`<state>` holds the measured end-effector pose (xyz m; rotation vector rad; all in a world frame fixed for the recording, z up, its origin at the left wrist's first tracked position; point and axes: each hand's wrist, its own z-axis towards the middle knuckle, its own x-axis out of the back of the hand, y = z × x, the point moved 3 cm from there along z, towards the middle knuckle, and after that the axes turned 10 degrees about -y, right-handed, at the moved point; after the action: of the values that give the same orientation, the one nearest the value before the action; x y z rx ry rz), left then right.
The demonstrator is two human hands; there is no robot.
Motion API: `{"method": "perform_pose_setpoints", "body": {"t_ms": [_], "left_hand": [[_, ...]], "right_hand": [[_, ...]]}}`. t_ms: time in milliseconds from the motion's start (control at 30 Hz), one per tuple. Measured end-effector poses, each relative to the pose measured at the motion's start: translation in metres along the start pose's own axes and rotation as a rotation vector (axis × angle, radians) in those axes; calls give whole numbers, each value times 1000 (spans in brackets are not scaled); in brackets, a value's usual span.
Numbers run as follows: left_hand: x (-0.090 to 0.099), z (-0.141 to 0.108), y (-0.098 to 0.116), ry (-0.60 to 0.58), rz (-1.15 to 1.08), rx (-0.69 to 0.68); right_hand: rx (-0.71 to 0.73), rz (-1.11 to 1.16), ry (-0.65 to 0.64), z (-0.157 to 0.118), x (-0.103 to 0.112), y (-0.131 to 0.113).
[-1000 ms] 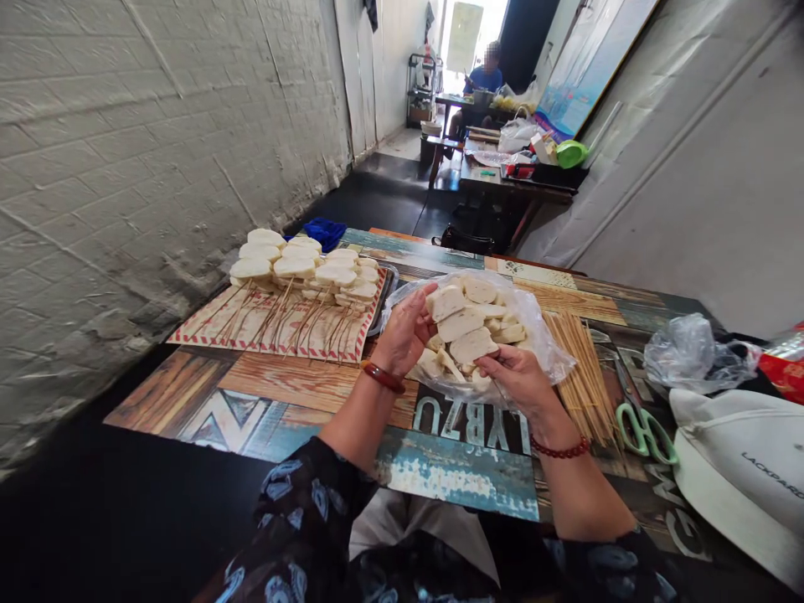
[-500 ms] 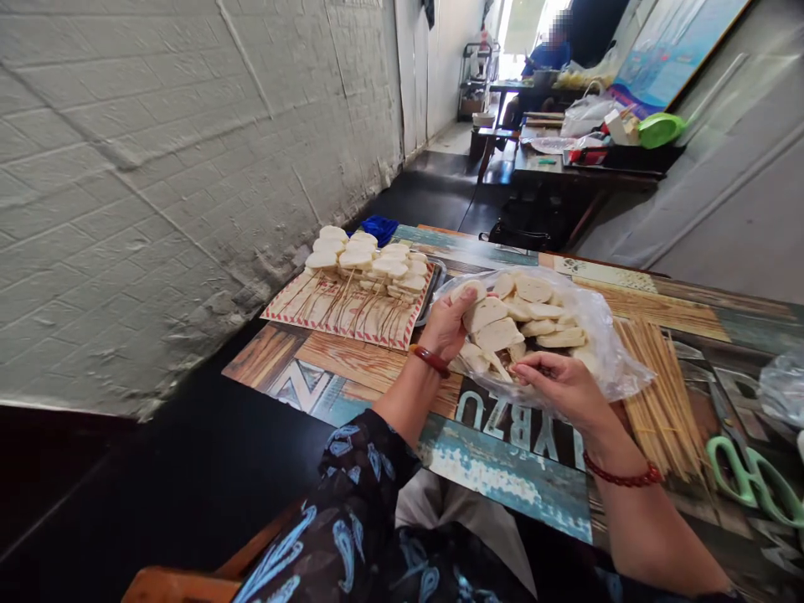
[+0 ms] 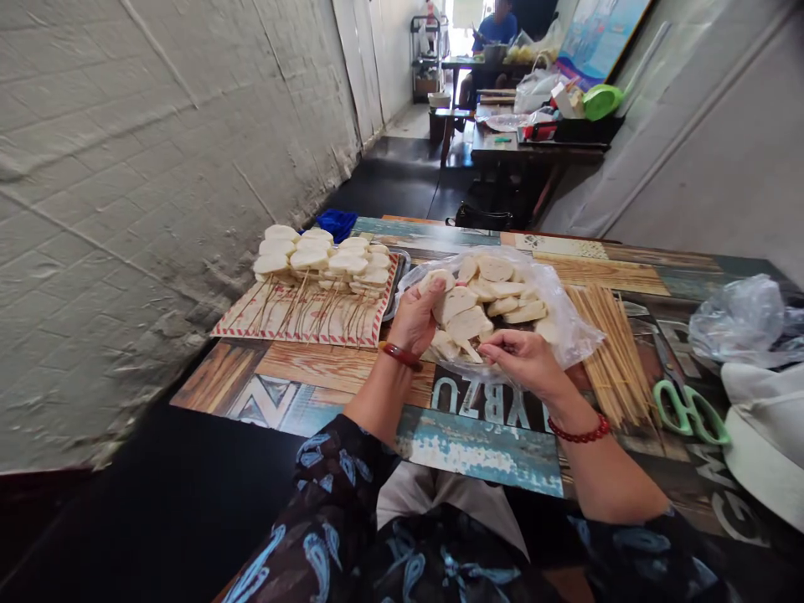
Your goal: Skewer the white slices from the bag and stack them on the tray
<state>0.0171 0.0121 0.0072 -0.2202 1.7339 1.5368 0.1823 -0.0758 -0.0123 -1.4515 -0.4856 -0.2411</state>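
My left hand (image 3: pixel 418 318) is closed around a pale, oval bread slice (image 3: pixel 435 280), thumb on top. It is over the left edge of a clear plastic bag (image 3: pixel 565 314) spread open around a heap of similar slices (image 3: pixel 496 270). At the near edge of the heap, my right hand (image 3: pixel 524 356) has its thumb and fingertips pinched together; whatever is between them is too small to make out. To the left, skewered slices (image 3: pixel 314 251) lie in stacked rows, their sticks toward me, on a red-and-white-edged paper sheet (image 3: pixel 232 322).
A bundle of wooden skewers (image 3: pixel 615 356) lies right of the bag, beside green-handled scissors (image 3: pixel 688 406). Farther right are a crumpled plastic bag (image 3: pixel 741 318) and a white cap (image 3: pixel 770 444). A blue cloth (image 3: pixel 337 224) lies behind the sheet. A person (image 3: pixel 496 33) sits at a far table.
The view has shifted to the right, bringing the white cap into sight. Both hands keep nearly the same pose over the bag, the left still holding the slice.
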Motion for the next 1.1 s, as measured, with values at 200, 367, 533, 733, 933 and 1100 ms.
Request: {"method": "perform_pose_setpoints", "body": {"t_ms": [200,367,533,733,933,1100], "left_hand": [[2,1,4,1,-76,17],[3,2,-2,-76,-149,102],[-4,0,-13,-72,-139,137],[-1,3,-14,28,-80,112],[2,4,-15,76,-40,49],[-2,5,-16,15,-93,68]], "right_hand": [[-46,250,7,1,-2,-4],[-105,480,43,2,-2,-5],[-122,485,42,3,-4,-3],[-72,250,37,5,-7,4],[-31,123,29,6,-9,4],[-39,213,35,6,-9,5]]}}
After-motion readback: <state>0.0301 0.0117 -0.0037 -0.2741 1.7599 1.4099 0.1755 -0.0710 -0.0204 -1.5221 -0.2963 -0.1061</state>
